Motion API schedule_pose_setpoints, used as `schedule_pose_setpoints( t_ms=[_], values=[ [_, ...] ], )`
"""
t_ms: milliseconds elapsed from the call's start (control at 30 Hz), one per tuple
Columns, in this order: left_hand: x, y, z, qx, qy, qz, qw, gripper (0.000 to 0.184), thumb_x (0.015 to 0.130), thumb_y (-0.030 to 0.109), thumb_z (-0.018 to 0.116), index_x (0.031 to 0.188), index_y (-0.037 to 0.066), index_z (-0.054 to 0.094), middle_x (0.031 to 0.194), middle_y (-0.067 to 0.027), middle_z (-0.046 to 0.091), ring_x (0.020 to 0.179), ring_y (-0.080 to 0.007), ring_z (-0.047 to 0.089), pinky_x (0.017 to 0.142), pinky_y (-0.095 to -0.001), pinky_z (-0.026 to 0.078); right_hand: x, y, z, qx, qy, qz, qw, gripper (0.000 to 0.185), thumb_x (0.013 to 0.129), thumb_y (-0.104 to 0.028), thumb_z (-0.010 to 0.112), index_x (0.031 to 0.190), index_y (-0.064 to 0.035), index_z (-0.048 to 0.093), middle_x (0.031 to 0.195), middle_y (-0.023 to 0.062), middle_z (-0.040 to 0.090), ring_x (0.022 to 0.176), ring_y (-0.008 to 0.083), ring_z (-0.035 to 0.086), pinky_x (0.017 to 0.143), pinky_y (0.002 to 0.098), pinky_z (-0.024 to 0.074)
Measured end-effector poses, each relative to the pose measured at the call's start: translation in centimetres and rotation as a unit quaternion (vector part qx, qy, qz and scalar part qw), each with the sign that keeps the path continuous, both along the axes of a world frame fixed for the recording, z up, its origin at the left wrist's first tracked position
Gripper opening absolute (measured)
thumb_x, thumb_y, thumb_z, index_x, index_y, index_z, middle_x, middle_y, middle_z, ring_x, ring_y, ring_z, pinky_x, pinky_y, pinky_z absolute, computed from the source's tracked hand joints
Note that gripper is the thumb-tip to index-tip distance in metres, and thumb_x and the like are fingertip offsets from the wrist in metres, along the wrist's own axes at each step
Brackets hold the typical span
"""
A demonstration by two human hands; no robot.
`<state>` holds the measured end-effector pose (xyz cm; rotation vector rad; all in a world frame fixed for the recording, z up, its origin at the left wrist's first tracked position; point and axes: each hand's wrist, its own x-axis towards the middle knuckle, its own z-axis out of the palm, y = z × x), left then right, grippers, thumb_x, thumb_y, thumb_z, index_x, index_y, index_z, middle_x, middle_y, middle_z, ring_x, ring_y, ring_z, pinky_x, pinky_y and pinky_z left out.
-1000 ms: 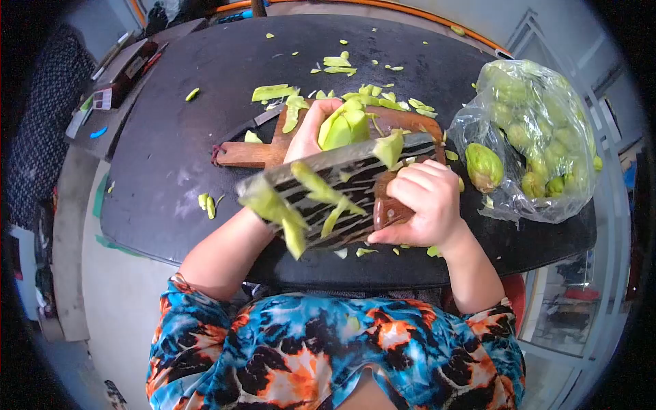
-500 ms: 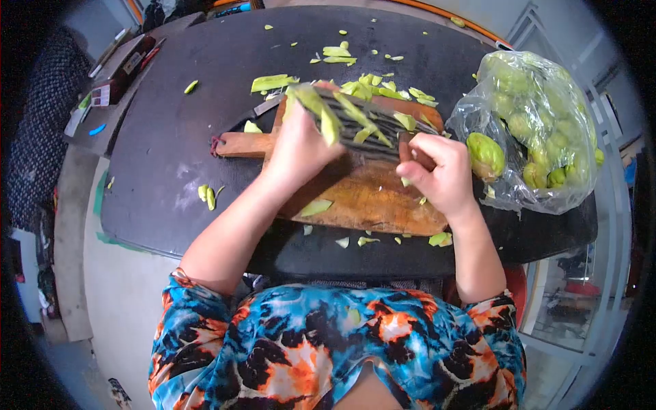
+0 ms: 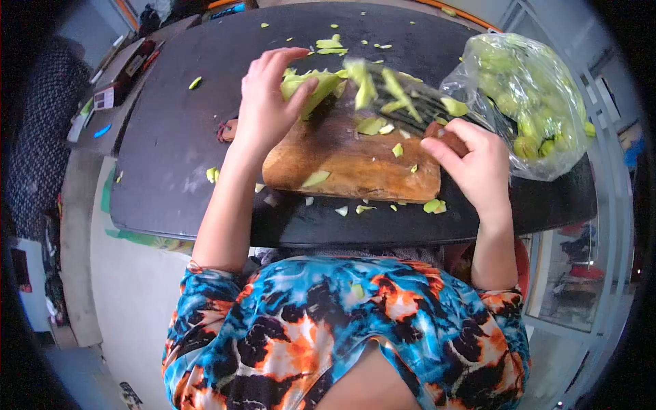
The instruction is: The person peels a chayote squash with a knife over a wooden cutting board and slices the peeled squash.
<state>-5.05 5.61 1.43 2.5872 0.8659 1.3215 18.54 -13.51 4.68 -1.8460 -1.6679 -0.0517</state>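
Observation:
My left hand (image 3: 268,96) is raised over the far left of the wooden cutting board (image 3: 352,178), its fingers and thumb spread. Close beside its thumb lies a heap of pale green slices (image 3: 318,92). My right hand (image 3: 475,164) is closed round the brown wooden handle of a broad, dark-bladed knife (image 3: 427,101). The blade points to the left above the board, blurred by motion, with several green pieces stuck on it. More green slices (image 3: 316,179) are scattered over the board.
A clear plastic bag (image 3: 536,102) of whole green fruit stands at the table's right. Green scraps (image 3: 331,45) lie across the dark table (image 3: 178,150). A side surface with a box (image 3: 123,65) adjoins at the left.
My left hand has come away from the blade toward the left, its fingers opening out. The knife has moved right with my right hand. The view has shifted slightly.

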Motion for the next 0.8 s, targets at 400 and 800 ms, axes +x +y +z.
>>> schedule_pose_setpoints(
  t_ms=[400,800],
  values=[
    [8.8,-6.0,0.4,0.025,0.063,-0.34,0.938,0.022,0.084,0.016,0.066,0.103,0.005,0.065,0.108,-0.0129,0.061,0.103,-0.0305,0.059,0.091,-0.039,0.046,1.9,-2.2,0.2,-0.033,-0.196,-0.014,0.98,0.047,0.074,-0.057,0.068,0.076,-0.0093,0.066,0.068,0.0088,0.063,0.065,0.0302,0.063,0.057,0.0399,0.048],
    [10.0,-1.9,1.0,0.006,0.046,-0.146,0.988,0.019,0.082,0.019,0.068,0.094,0.005,0.065,0.097,-0.0106,0.064,0.097,-0.0296,0.06,0.086,-0.0381,0.047,4.9,-1.9,0.3,-0.033,-0.262,-0.029,0.964,0.048,0.075,-0.058,0.065,0.075,-0.0103,0.066,0.071,0.0084,0.064,0.068,0.0286,0.065,0.06,0.0399,0.0497]
  ],
)
